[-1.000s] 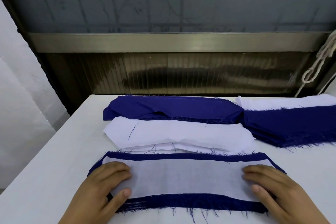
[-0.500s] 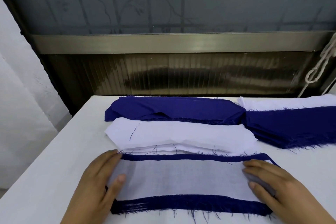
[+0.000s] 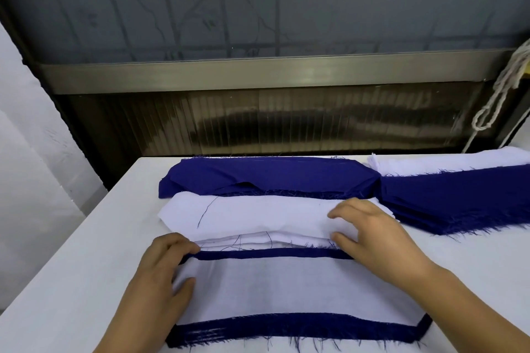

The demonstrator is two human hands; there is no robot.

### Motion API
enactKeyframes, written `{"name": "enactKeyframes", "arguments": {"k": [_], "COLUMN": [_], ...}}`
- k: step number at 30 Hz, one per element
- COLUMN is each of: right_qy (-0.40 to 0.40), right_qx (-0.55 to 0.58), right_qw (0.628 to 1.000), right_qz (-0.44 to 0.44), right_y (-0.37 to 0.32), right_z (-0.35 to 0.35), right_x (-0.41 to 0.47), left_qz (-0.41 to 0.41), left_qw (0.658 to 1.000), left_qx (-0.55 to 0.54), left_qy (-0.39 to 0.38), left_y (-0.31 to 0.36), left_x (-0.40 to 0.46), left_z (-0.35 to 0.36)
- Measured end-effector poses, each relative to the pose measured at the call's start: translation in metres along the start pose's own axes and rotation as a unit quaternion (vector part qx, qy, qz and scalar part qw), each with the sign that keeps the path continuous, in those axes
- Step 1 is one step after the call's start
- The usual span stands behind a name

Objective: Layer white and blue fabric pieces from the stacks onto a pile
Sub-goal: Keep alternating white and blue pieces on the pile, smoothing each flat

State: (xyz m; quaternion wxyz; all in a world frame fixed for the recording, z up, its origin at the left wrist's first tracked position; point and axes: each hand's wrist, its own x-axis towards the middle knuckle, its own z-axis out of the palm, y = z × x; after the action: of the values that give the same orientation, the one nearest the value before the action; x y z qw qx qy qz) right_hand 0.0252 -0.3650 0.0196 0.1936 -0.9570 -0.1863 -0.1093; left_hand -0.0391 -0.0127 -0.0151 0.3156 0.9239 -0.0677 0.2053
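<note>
A: I log the pile [image 3: 286, 289] as landmark; it lies on the table [image 3: 71, 281] nearest the camera, a white piece on top with blue edges showing along its far and near sides. The white stack [image 3: 252, 218] sits just behind the pile, touching its far edge; 1 blue stack [image 3: 266, 175] lies behind that, and another blue stack [image 3: 459, 203] lies behind and to the right of the pile.

B: Hands?

A: Left hand [image 3: 163, 275] rests on the pile's left end, fingers relaxed, fingertips on the far blue edge. Right hand [image 3: 370, 226] reaches past the pile's far right corner onto the white stack, fingers loosely spread on the top sheet, thumb at the sheet's near edge. I see no closed pinch.

B: Risks?

A: My judgement: thin sheets cling, so 2 may lift together. Frayed threads [image 3: 258, 241] could drag the stack's edge. If the left hand lifts early, the pile may shift out of alignment.
</note>
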Motion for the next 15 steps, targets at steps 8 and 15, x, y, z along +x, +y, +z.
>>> {"name": "enactKeyframes", "arguments": {"k": [8,15], "right_qy": [-0.016,0.009], "right_qx": [-0.012,0.002], "right_qw": [1.000,1.000], "right_qz": [0.018,-0.002], "right_y": [0.005,0.010], "right_z": [0.034,0.036], "right_x": [0.010,0.006], "left_qz": [0.139,-0.065], "left_qw": [0.976,0.988], "left_qx": [0.127,0.128], "left_qy": [0.114,-0.056], "left_y": [0.001,-0.012], "left_x": [0.001,-0.001], "left_z": [-0.006,0.001]}}
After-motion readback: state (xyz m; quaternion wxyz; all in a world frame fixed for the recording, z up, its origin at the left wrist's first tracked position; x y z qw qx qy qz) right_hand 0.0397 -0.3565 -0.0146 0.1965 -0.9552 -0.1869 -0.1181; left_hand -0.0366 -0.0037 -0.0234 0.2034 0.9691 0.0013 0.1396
